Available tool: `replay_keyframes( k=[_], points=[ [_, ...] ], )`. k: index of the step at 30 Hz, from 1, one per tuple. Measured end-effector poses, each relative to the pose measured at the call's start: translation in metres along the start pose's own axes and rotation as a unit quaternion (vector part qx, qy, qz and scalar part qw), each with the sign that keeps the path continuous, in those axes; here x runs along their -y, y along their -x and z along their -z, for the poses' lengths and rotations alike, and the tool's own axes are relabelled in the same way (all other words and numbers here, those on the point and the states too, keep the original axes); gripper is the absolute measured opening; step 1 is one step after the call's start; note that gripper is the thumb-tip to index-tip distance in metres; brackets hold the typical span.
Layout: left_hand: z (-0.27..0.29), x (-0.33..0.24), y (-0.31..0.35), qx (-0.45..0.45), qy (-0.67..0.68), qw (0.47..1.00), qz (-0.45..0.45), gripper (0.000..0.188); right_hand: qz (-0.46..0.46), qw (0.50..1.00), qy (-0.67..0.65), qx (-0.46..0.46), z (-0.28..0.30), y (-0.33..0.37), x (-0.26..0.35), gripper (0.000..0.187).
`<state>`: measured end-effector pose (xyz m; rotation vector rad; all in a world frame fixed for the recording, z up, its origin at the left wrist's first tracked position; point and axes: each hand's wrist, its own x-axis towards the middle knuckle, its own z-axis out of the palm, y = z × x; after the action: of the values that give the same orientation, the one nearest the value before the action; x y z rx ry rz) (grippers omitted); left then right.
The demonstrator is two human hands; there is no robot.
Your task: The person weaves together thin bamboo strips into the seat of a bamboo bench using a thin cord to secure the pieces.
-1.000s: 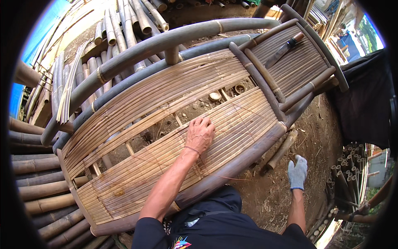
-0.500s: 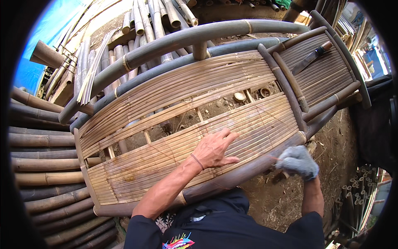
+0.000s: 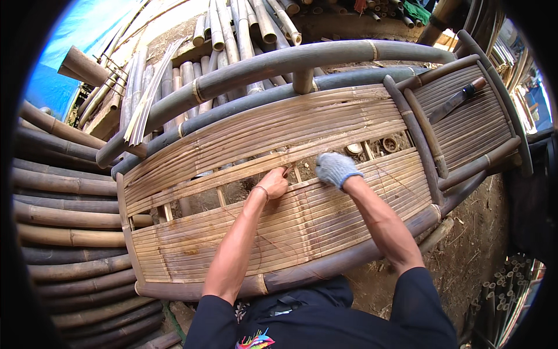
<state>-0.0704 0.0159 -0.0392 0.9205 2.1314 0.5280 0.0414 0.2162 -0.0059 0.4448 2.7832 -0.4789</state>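
My bare left hand (image 3: 274, 181), with a bracelet at the wrist, is at the edge of the long gap in the bamboo bench seat (image 3: 279, 238). Its fingers are bent down in a pinch, and what they grip is hidden. My right hand (image 3: 338, 170), in a grey knit glove, is closed just to the right, over the same gap. Whatever it holds cannot be made out. Thin reddish-brown cord (image 3: 268, 239) lies loosely across the near slats. Narrow crosspieces (image 3: 297, 173) span the gap, with soil showing beneath.
A knife (image 3: 456, 102) with a wooden handle rests on the slatted side section (image 3: 465, 119). The thick curved bamboo rail (image 3: 279, 63) runs along the far side. Loose strips (image 3: 148, 96) lean over its left end. Bamboo poles (image 3: 70, 209) are stacked at the left.
My right hand has swung from beyond the near rail up and left to the gap. My left hand has moved up and left, its spread fingers now bent into a pinch. The view has shifted slightly.
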Motion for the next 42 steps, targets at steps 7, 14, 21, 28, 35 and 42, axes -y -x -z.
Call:
replay_keyframes(
  k=[7,14,21,28,35,42],
  points=[
    [0.0,-0.013,0.026,-0.146,0.041,0.987,0.048,0.028,0.146,0.985,-0.093,0.014,-0.006,-0.014,-0.006,0.034],
    [-0.002,-0.017,0.041,-0.137,0.24,0.961,0.021,0.027,0.193,0.966,0.022,-0.171,0.003,0.055,0.028,0.025],
    [0.006,-0.032,0.055,-0.092,0.252,0.963,-0.005,0.027,0.046,0.921,0.21,-0.326,0.016,0.047,-0.022,0.011],
    [0.019,-0.069,0.057,0.0,0.303,0.951,-0.07,0.028,0.228,0.92,-0.249,-0.2,0.014,0.083,0.021,0.029],
    [-0.004,-0.04,0.05,-0.189,0.058,0.98,-0.038,0.046,0.177,0.547,-0.769,-0.28,0.093,0.266,-0.079,0.019],
    [-0.004,-0.045,0.039,0.021,0.013,0.995,0.094,0.054,-0.453,0.821,0.152,-0.312,0.026,0.441,-0.253,0.032]
  ],
)
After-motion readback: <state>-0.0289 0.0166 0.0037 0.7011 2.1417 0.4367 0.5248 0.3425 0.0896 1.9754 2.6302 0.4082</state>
